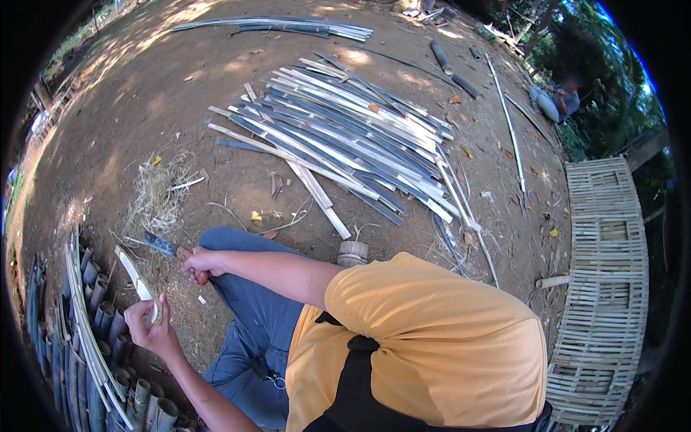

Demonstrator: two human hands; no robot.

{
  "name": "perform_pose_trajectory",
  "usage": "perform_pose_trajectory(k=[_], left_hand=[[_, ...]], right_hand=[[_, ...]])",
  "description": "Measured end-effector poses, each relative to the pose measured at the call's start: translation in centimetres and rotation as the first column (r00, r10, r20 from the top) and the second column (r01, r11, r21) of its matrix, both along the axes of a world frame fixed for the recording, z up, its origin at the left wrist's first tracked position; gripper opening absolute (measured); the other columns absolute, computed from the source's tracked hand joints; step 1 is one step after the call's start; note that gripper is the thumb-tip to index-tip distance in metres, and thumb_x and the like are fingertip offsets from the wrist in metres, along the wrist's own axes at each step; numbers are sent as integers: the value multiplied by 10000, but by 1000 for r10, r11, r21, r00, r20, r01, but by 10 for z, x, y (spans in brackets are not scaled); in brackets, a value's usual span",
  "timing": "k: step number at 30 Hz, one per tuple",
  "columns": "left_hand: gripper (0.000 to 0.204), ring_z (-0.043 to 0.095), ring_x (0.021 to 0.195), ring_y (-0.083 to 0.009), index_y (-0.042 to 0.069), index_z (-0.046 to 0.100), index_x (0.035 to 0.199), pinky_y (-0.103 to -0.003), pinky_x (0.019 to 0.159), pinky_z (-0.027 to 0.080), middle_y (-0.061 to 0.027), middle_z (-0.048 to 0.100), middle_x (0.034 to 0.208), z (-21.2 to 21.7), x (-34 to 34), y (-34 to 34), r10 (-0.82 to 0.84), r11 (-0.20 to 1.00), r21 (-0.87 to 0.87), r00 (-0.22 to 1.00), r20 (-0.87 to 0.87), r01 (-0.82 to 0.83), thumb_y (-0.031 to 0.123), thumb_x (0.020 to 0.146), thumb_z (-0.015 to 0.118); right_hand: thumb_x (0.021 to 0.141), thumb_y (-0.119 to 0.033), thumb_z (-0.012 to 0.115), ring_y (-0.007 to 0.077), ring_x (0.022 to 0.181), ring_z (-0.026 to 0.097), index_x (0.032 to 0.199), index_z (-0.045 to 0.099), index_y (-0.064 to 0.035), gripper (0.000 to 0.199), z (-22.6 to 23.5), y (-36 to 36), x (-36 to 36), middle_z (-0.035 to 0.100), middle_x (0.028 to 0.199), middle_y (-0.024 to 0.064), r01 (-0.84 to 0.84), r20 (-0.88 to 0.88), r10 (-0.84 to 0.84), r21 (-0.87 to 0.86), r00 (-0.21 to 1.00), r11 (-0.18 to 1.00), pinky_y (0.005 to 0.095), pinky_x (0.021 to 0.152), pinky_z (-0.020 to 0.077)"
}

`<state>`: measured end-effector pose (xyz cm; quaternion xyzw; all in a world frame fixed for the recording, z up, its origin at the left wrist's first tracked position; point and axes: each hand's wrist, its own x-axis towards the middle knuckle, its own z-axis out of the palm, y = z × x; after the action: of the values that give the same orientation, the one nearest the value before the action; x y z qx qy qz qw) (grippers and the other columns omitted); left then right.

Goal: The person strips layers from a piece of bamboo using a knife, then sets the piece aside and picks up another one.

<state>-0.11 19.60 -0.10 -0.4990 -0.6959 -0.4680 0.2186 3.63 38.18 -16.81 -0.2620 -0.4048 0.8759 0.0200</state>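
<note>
Far left: dark bamboo tubes [118, 327], long thin strips [88, 333] lying over them. Left hand [151, 327]: fingers pinching near end of pale bamboo piece [134, 269], its far end slanting away, just left of knife [161, 244]. Right hand [201, 264]: fingers wrapped round knife's handle. Farther right: split-bamboo heap [345, 137] on ground, then slatted bamboo panel [606, 273].

Ahead of my right hand [200, 265] I see bare brown earth [108, 144] with scattered dry leaves, sunlight dappling its farther stretch. Well off to that hand's right lies a slatted bamboo panel [606, 248], and beyond it shadowy green trees [601, 50]
</note>
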Motion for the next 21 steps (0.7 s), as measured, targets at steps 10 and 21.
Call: perform_pose_trajectory(k=[10, 21], left_hand=[[265, 462, 642, -151, 23, 585, 775, -286, 599, 393, -34, 546, 725, 2, 0, -6, 41, 999, 12, 999, -19, -41, 20, 741, 848], [243, 503, 662, -161, 15, 618, 779, -296, 627, 425, -44, 576, 735, 5, 0, -14, 95, 995, 3, 994, 54, -95, 28, 737, 857]], right_hand=[[883, -60, 648, 265, 534, 608, 857, 551, 65, 160, -3, -1, -4, 573, 676, 144, 1, -36, -3, -50, 999, 999, 405, 499, 542], [902, -17, 619, 216, 601, 572, 829, 450, -33, 185, -8, 2, -8, 490, 714, 65, -27, -23, 25, -98, 999, 995, 416, 556, 537]])
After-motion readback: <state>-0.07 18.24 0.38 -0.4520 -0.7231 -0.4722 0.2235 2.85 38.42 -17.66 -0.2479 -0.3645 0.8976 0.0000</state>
